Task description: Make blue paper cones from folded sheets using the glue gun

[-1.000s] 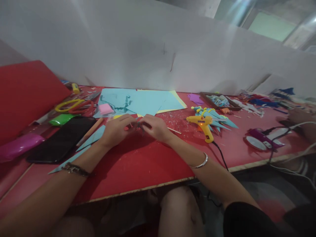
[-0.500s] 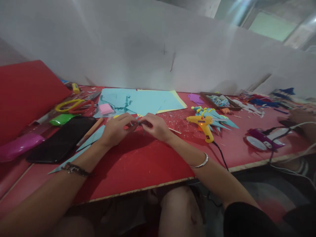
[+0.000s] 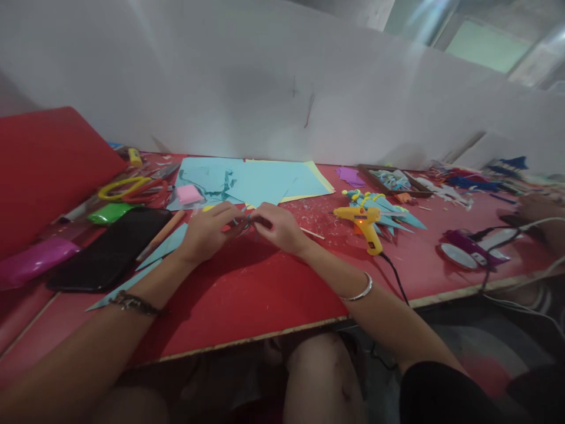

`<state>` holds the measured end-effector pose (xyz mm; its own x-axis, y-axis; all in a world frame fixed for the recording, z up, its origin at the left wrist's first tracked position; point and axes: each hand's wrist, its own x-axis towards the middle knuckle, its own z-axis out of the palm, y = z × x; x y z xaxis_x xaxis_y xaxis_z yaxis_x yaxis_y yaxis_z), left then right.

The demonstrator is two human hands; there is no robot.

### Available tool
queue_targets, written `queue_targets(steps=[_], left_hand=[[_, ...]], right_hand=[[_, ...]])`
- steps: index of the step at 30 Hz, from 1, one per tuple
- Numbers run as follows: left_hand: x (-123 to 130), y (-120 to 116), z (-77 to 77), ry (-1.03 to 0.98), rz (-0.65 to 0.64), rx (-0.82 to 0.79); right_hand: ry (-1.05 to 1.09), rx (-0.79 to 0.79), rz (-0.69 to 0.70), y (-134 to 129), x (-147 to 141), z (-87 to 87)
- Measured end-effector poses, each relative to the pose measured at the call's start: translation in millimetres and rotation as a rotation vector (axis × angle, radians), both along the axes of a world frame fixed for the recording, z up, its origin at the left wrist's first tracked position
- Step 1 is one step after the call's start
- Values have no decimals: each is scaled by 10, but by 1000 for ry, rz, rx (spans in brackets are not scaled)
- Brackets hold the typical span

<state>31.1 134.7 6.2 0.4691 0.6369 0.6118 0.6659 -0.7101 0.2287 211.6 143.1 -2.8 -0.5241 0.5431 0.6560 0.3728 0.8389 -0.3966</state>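
In the head view, the left hand (image 3: 209, 228) and the right hand (image 3: 279, 228) met over the red table (image 3: 247, 294), fingertips drawn in close. Both pinched a small blue-green piece (image 3: 248, 219) between them, in front of the blue paper (image 3: 265, 181); the fingers covered most of it, so its shape could not be told. A pink block (image 3: 188, 194) lay on that paper's left part, and the edge of a yellow sheet (image 3: 324, 184) showed beneath its right. A dark bracelet (image 3: 135, 304) circled the left wrist, a silver bangle (image 3: 364, 288) the right forearm. Left of the hands were a phone (image 3: 110, 250), a green packet (image 3: 109, 214) and a magenta packet (image 3: 37, 263). To the right, a thin stick (image 3: 312, 234) lay near the right hand; beyond it rested a yellow glue gun (image 3: 365, 225), its orange light lit, just in front of a blue and yellow paper craft (image 3: 399, 216). Farther right, a tray (image 3: 424, 193) held scraps
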Motion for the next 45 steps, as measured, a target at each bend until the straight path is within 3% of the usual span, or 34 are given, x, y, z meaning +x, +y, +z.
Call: queue_targets(steps=[12,33,45], left_hand=[[-6,14,7,-16,-26,-2],[5,10,17,15,-10,20],[10,31,13,-86,-41,-44]], right_hand=[[-44,-29,-80,19,21,-17],[-9,-76,-92,18,18,-16],[10,-58,-113,29,26,-18]])
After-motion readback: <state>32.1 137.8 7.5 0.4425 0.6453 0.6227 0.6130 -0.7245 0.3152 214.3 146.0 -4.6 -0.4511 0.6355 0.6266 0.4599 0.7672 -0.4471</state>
